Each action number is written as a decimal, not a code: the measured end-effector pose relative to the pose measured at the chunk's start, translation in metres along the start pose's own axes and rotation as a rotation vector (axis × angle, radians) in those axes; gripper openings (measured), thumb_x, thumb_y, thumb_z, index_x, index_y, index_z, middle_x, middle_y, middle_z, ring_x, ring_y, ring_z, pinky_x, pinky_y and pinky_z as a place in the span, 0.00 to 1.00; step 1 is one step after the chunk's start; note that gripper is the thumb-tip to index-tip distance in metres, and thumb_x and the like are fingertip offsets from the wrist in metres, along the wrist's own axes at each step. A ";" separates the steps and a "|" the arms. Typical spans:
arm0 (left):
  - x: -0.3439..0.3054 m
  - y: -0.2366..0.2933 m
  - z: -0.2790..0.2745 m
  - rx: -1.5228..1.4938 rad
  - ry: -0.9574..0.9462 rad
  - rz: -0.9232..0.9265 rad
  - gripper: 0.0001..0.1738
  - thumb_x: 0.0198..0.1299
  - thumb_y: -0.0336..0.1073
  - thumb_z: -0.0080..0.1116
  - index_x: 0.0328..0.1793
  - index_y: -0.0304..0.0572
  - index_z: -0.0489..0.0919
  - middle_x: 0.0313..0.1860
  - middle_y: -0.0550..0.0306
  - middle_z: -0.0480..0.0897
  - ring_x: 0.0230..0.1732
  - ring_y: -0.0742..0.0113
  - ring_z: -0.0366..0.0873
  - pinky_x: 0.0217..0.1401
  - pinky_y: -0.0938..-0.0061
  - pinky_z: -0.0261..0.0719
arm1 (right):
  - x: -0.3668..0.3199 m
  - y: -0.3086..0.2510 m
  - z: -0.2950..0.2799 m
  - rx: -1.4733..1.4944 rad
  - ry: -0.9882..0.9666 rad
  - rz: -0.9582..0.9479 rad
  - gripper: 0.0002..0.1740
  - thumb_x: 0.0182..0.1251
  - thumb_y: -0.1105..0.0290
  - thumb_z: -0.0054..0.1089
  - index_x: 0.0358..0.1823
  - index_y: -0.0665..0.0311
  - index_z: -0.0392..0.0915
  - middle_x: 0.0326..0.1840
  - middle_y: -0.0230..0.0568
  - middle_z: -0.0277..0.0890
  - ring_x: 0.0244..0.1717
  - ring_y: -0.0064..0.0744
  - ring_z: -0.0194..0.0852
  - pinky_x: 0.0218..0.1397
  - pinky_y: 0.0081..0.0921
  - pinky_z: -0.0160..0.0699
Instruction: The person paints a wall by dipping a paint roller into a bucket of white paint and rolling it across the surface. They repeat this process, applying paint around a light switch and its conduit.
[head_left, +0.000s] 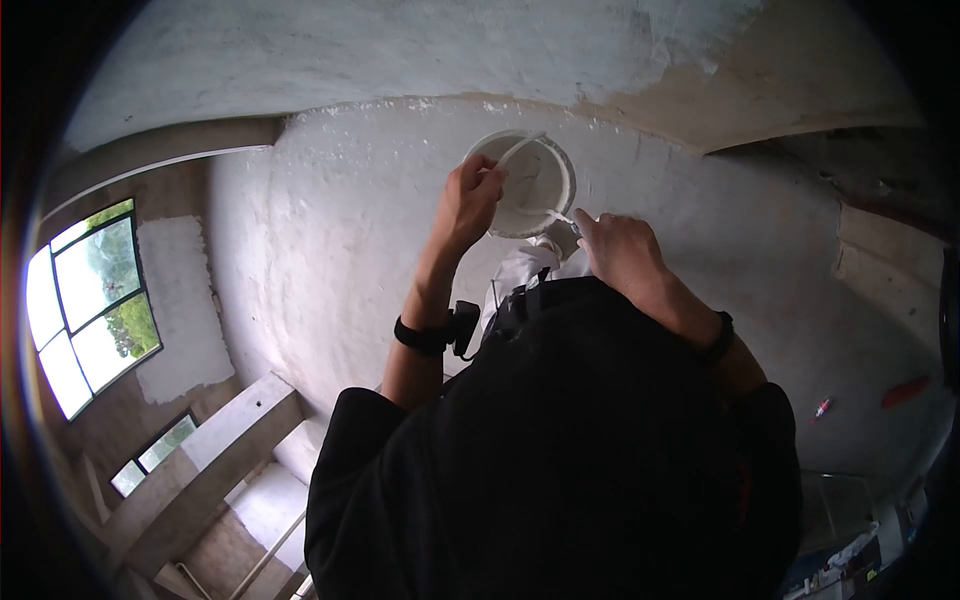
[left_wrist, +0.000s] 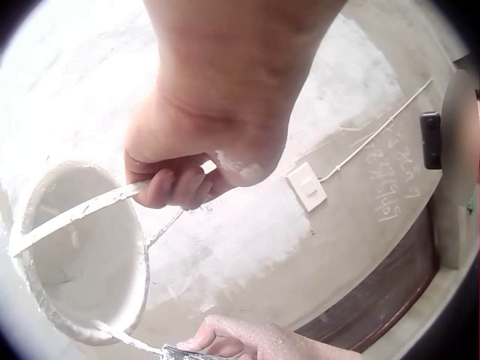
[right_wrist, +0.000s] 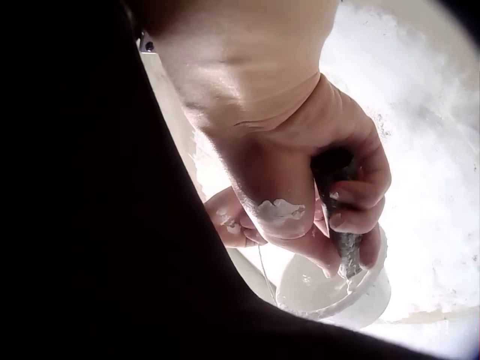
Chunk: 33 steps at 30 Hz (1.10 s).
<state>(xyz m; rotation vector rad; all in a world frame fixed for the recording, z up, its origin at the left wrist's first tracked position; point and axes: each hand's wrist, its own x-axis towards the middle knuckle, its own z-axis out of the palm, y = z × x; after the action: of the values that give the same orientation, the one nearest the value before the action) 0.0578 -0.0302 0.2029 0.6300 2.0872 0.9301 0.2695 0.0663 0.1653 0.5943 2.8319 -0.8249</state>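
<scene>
A round pale bucket coated with white material stands below both hands. My left hand has its fingers curled round a whitish strip, the bucket's handle by its look, which reaches across the opening to the rim. In the right wrist view my right hand grips a dark tool handle smeared with white. The tool's thin, white-coated end lies over the bucket's rim in the left wrist view. White smears mark both hands.
A white wall switch with a cable is fixed beside handwriting. Windows and a concrete beam are at the left. A red item and a small bottle-like thing lie at the right.
</scene>
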 end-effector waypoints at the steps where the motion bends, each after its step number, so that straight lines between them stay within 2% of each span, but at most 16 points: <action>1: -0.001 0.002 0.001 -0.007 -0.020 0.018 0.13 0.68 0.39 0.55 0.42 0.34 0.76 0.22 0.65 0.71 0.21 0.80 0.65 0.23 0.80 0.62 | 0.002 0.001 0.004 0.046 0.007 0.006 0.16 0.64 0.65 0.61 0.50 0.63 0.73 0.27 0.46 0.79 0.32 0.48 0.83 0.35 0.41 0.81; 2: -0.001 0.004 0.003 -0.012 -0.028 0.018 0.13 0.68 0.39 0.55 0.42 0.34 0.76 0.22 0.65 0.71 0.21 0.80 0.65 0.23 0.80 0.62 | 0.003 0.003 0.006 0.089 0.016 0.015 0.15 0.63 0.66 0.61 0.49 0.62 0.74 0.27 0.46 0.80 0.32 0.48 0.84 0.35 0.41 0.81; 4: -0.004 0.011 0.004 0.050 -0.032 0.008 0.17 0.65 0.42 0.55 0.39 0.31 0.77 0.22 0.58 0.76 0.26 0.72 0.71 0.31 0.73 0.69 | 0.003 0.002 0.002 0.090 -0.017 0.030 0.14 0.63 0.66 0.61 0.48 0.62 0.74 0.27 0.46 0.80 0.32 0.48 0.84 0.36 0.41 0.81; 5: -0.003 0.010 0.006 0.050 -0.036 0.010 0.17 0.65 0.42 0.55 0.39 0.31 0.77 0.22 0.58 0.76 0.26 0.72 0.71 0.31 0.73 0.69 | 0.004 0.002 0.002 0.096 -0.047 0.034 0.14 0.63 0.67 0.61 0.48 0.62 0.75 0.28 0.47 0.80 0.33 0.48 0.84 0.36 0.41 0.81; 7: -0.005 0.010 0.005 0.014 -0.038 0.045 0.13 0.67 0.39 0.55 0.42 0.33 0.78 0.20 0.65 0.70 0.20 0.79 0.64 0.22 0.80 0.61 | 0.001 0.001 -0.007 0.091 -0.023 0.037 0.13 0.63 0.67 0.61 0.47 0.62 0.75 0.29 0.47 0.80 0.33 0.48 0.84 0.37 0.41 0.82; 9: -0.006 0.012 0.004 0.025 -0.037 0.047 0.13 0.67 0.39 0.55 0.42 0.33 0.78 0.20 0.66 0.70 0.20 0.79 0.64 0.22 0.80 0.60 | 0.002 -0.001 -0.008 0.091 0.002 0.032 0.12 0.63 0.68 0.61 0.46 0.61 0.75 0.29 0.48 0.80 0.33 0.48 0.84 0.38 0.42 0.82; 11: -0.004 0.009 0.006 0.029 -0.042 0.054 0.13 0.67 0.39 0.55 0.42 0.34 0.78 0.19 0.66 0.69 0.19 0.79 0.63 0.21 0.80 0.60 | 0.004 0.005 -0.001 -0.014 0.035 0.051 0.12 0.58 0.66 0.64 0.42 0.60 0.78 0.30 0.43 0.82 0.34 0.43 0.86 0.37 0.36 0.83; 15: 0.000 0.004 0.007 0.006 -0.032 0.060 0.14 0.67 0.40 0.55 0.42 0.33 0.77 0.18 0.65 0.70 0.19 0.79 0.63 0.21 0.79 0.60 | 0.006 0.004 -0.005 -0.149 0.066 0.049 0.10 0.59 0.67 0.63 0.42 0.59 0.78 0.30 0.41 0.82 0.33 0.39 0.86 0.35 0.32 0.82; 17: -0.001 0.003 0.008 0.016 -0.032 0.069 0.14 0.67 0.40 0.55 0.42 0.34 0.77 0.18 0.65 0.70 0.19 0.79 0.63 0.21 0.79 0.60 | 0.005 0.002 -0.007 -0.184 0.153 0.027 0.10 0.59 0.69 0.61 0.42 0.58 0.79 0.29 0.40 0.81 0.32 0.37 0.86 0.34 0.30 0.81; 18: -0.003 0.009 0.009 0.084 -0.015 0.059 0.15 0.66 0.41 0.55 0.42 0.33 0.77 0.19 0.60 0.73 0.21 0.76 0.66 0.25 0.75 0.64 | 0.006 0.002 -0.007 -0.181 0.152 0.034 0.10 0.59 0.69 0.61 0.42 0.58 0.79 0.29 0.40 0.81 0.32 0.37 0.86 0.34 0.30 0.81; 19: -0.005 0.013 0.010 0.154 0.001 0.048 0.16 0.65 0.42 0.54 0.42 0.32 0.76 0.19 0.55 0.75 0.23 0.72 0.69 0.29 0.71 0.68 | 0.009 0.003 -0.006 -0.187 0.147 0.037 0.10 0.59 0.68 0.62 0.42 0.58 0.79 0.29 0.39 0.81 0.32 0.37 0.86 0.34 0.30 0.81; 21: -0.003 0.007 0.012 0.187 0.006 0.066 0.16 0.65 0.41 0.54 0.42 0.32 0.76 0.19 0.55 0.76 0.23 0.72 0.70 0.29 0.71 0.68 | 0.013 0.005 -0.001 -0.186 0.141 0.046 0.10 0.59 0.67 0.62 0.42 0.58 0.78 0.29 0.39 0.81 0.32 0.37 0.86 0.34 0.31 0.81; 23: 0.002 0.003 0.012 0.214 0.013 0.093 0.15 0.66 0.41 0.54 0.42 0.32 0.76 0.19 0.54 0.76 0.23 0.72 0.70 0.28 0.71 0.68 | 0.014 0.007 0.005 -0.204 0.058 0.003 0.20 0.59 0.73 0.56 0.55 0.56 0.77 0.29 0.40 0.79 0.30 0.37 0.85 0.32 0.30 0.81; 27: 0.006 -0.007 0.012 0.121 -0.022 0.066 0.16 0.65 0.42 0.55 0.41 0.33 0.77 0.20 0.54 0.77 0.23 0.72 0.71 0.29 0.71 0.69 | 0.009 0.003 0.005 -0.193 0.062 -0.021 0.21 0.59 0.72 0.57 0.56 0.55 0.76 0.30 0.39 0.79 0.31 0.38 0.85 0.34 0.32 0.82; 29: 0.008 -0.012 0.012 0.083 -0.027 0.061 0.16 0.65 0.42 0.55 0.41 0.33 0.77 0.20 0.54 0.77 0.24 0.71 0.72 0.29 0.71 0.70 | 0.006 0.001 0.004 -0.200 0.037 -0.020 0.15 0.60 0.67 0.63 0.49 0.57 0.77 0.29 0.40 0.81 0.33 0.37 0.86 0.37 0.32 0.83; 33: 0.008 -0.013 0.010 0.054 -0.023 0.023 0.16 0.65 0.43 0.55 0.39 0.34 0.77 0.20 0.56 0.77 0.24 0.73 0.72 0.29 0.71 0.70 | 0.005 0.001 0.008 -0.204 0.053 -0.070 0.16 0.62 0.70 0.59 0.52 0.56 0.76 0.29 0.41 0.80 0.32 0.36 0.86 0.35 0.31 0.83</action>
<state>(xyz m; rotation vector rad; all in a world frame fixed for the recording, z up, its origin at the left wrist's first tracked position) 0.0589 -0.0286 0.1849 0.6905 2.0950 0.8773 0.2651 0.0645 0.1570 0.4976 2.9502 -0.5280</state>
